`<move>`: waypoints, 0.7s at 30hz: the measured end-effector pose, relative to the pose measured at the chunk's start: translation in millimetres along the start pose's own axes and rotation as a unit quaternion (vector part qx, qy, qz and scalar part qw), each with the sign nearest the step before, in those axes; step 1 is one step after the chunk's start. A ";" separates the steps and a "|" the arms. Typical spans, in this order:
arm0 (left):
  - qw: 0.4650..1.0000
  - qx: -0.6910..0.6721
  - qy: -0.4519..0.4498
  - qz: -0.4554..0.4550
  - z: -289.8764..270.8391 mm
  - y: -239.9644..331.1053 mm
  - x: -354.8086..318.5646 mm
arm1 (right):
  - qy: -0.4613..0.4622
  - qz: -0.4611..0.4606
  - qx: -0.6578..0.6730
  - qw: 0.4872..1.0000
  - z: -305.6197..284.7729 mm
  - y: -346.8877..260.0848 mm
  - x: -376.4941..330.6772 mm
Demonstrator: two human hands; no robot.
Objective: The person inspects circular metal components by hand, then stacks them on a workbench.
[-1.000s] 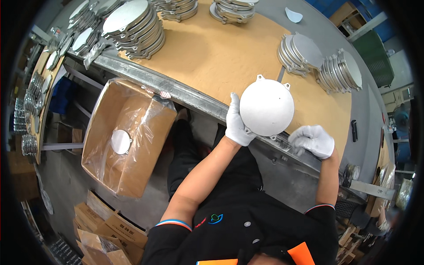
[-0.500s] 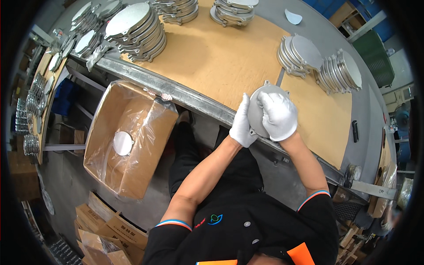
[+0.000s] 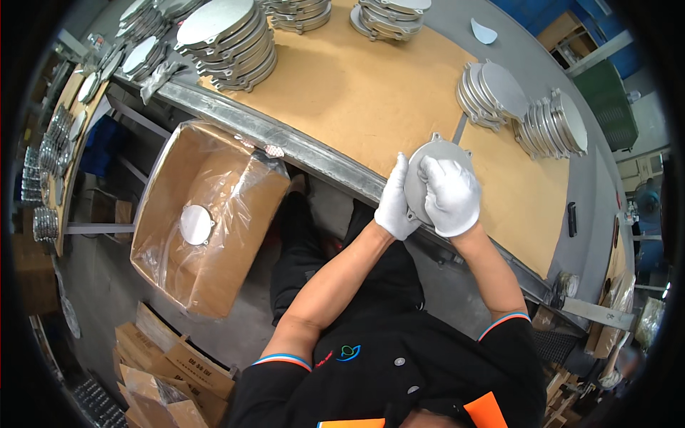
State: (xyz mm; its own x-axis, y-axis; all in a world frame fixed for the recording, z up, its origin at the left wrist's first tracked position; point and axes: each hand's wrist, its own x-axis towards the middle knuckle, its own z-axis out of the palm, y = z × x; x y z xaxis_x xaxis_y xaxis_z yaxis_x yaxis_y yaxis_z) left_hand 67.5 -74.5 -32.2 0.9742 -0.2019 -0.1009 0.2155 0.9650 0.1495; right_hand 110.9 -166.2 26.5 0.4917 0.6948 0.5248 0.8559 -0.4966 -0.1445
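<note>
A round, flat grey metal cover (image 3: 444,148) with small lugs on its rim is held tilted at the table's near edge. My left hand (image 3: 397,203), in a white glove, grips its left rim, thumb pointing up along the edge. Also gloved in white, my right hand (image 3: 452,198) is closed, with its curled fingers against the face of the cover. Whatever those fingers may hold is hidden by the glove. Beyond the hands, similar covers stand leaning in two rows (image 3: 491,93) (image 3: 553,127) on the table.
Brown sheets (image 3: 357,93) lie on the grey table, with stacked covers (image 3: 228,46) at the far left. Below its edge, an open carton (image 3: 246,207) lined with clear plastic holds one disc (image 3: 196,225). Folded cartons (image 3: 168,357) lie lower left. A black tool (image 3: 572,219) lies at right.
The view has shifted slightly. Both hands keep their hold on the cover, and my right hand sits a little lower against its face.
</note>
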 end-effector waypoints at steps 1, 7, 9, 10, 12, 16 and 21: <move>1.000 -0.018 -0.004 -0.011 -2.8 -1.4 1.1 | 0.000 0.000 0.001 1.000 -2.2 -1.3 -1.4; 0.997 -0.078 -0.014 -0.008 0.7 3.5 5.3 | -0.118 0.043 -0.032 0.992 -18.7 -12.7 -36.4; 0.997 -0.070 -0.016 -0.006 0.6 0.7 3.6 | -0.091 0.039 -0.031 0.995 -13.5 -7.2 -28.5; 0.998 -0.058 -0.018 -0.004 0.3 1.5 1.7 | -0.060 0.031 -0.029 0.997 -9.8 -4.0 -22.9; 0.999 -0.044 -0.022 0.001 1.4 3.4 3.0 | -0.025 0.022 -0.017 0.999 -3.5 -0.9 -17.7; 0.998 -0.058 -0.032 -0.007 -3.6 3.3 3.2 | -0.044 0.035 -0.049 0.997 -8.1 -9.3 -29.2; 0.995 -0.087 -0.030 -0.026 -2.6 2.1 1.6 | -0.081 0.053 -0.075 0.992 -9.8 -4.9 -34.1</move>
State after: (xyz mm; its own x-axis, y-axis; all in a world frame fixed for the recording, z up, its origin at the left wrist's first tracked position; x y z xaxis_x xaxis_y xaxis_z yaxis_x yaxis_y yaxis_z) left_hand 69.3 -72.3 -34.6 0.9653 -0.2571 -0.0448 0.2560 0.9663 -0.0281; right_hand 88.4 -192.5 17.5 0.6080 0.7030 0.3688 0.7702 -0.6350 -0.0593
